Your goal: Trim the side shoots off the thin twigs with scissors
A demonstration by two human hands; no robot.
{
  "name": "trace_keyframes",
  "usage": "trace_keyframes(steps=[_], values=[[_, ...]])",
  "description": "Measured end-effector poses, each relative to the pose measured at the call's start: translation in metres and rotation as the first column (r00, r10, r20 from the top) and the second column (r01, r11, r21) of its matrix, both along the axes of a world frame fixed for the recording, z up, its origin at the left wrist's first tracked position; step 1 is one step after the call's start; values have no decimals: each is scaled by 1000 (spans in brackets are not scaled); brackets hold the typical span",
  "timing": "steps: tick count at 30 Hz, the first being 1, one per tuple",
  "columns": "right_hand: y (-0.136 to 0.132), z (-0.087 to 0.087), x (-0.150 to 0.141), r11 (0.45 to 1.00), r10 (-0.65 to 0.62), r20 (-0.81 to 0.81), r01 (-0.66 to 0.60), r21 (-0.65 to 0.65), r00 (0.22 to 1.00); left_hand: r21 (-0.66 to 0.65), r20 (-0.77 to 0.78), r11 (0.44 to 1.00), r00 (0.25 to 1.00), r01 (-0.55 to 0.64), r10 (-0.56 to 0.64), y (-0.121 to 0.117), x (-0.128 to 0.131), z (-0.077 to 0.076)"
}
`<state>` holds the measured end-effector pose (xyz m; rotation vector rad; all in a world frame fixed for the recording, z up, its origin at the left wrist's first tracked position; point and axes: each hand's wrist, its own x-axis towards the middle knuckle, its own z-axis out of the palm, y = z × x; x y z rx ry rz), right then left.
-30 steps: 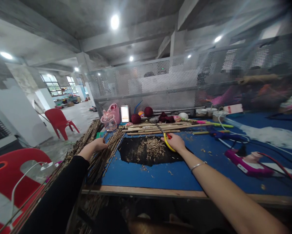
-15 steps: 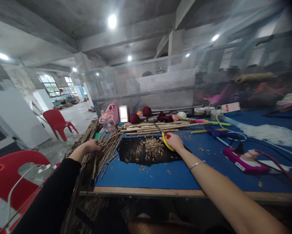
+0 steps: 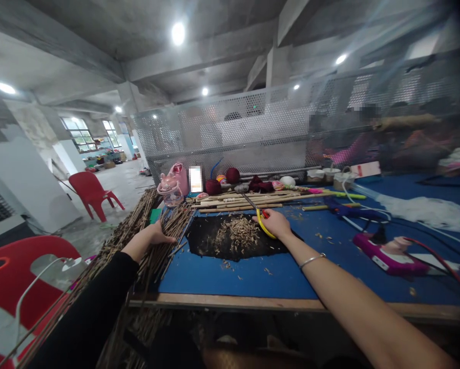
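My left hand (image 3: pixel 155 233) rests on a bundle of thin brown sticks (image 3: pixel 164 241) at the left edge of the blue table (image 3: pixel 260 279), fingers curled around some of them. My right hand (image 3: pixel 275 224) is closed on yellow-handled scissors (image 3: pixel 257 214), whose blades point away toward the back. Between my hands lies a black cloth (image 3: pixel 210 241) covered with a heap of wood chips (image 3: pixel 239 230).
Long bamboo rods (image 3: pixel 253 200) lie across the back of the table with dark red yarn balls (image 3: pixel 233 175) and a pink jug (image 3: pixel 174 185). A pink glue gun (image 3: pixel 383 253) with cables sits at right. Red plastic chairs (image 3: pixel 91 192) stand left. People sit behind the perforated metal screen (image 3: pixel 253 128).
My left hand has shifted over the stick bundle, drawing back and then settling further right onto it, and the sticks have fanned and regrouped. My right hand has stayed on the scissors.
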<state>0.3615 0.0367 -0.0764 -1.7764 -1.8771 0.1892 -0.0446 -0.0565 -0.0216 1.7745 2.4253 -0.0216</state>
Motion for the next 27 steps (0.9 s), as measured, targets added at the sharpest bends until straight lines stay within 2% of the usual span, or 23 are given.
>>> trace_keyframes(steps=[2, 5, 12, 20, 27], values=[[0, 0, 0, 1000, 2, -5, -2, 0, 1000, -44, -37, 998, 998, 38, -40, 1, 1, -2], [1, -2, 0, 1000, 6, -13, -6, 4, 1000, -34, -38, 997, 997, 71, -72, 2, -5, -2], [3, -3, 1, 1000, 4, 1, -4, -1, 1000, 12, -87, 999, 995, 45, -43, 0, -20, -4], [1, -2, 0, 1000, -2, 11, 2, 7, 1000, 39, -136, 999, 991, 26, -21, 5, 3, -15], [2, -2, 1, 1000, 4, 4, -4, -6, 1000, 24, -160, 1000, 987, -18, 21, 10, 15, -11]])
